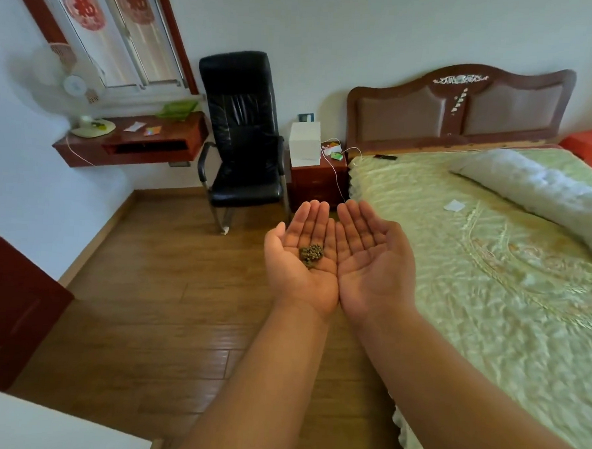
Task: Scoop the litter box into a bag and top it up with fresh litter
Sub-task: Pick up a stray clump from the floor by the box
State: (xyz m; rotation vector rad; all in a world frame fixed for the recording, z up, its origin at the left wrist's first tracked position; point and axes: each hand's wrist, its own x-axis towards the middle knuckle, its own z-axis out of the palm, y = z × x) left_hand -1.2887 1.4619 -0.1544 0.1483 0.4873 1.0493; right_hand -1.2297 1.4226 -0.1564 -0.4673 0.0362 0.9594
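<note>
1. Your left hand [301,255] is held out palm up with the fingers straight and together; a small clump of brownish-green granules [311,253] (it looks like litter, though too small to tell for sure) lies in the hollow of the palm, carried rather than clasped.
2. Your right hand [371,259] is also palm up and flat, holding nothing, its little-finger edge touching the same edge of the left hand so the two form one shallow dish.
3. Both hands hover over the wooden floor [153,302], with bare boards running to your left and ahead.
4. To your right, the edge of the bed [491,269] runs close along your right forearm, so room on that side is tight.
5. Ahead, a black chair [246,136] stands against the wall, with a nightstand [319,181] just beside it, between the chair and the bed's headboard.
6. Ahead on your left, a wall-mounted surface [134,145] carries a fan [72,89]; a dark red panel's edge juts in at the near left.
</note>
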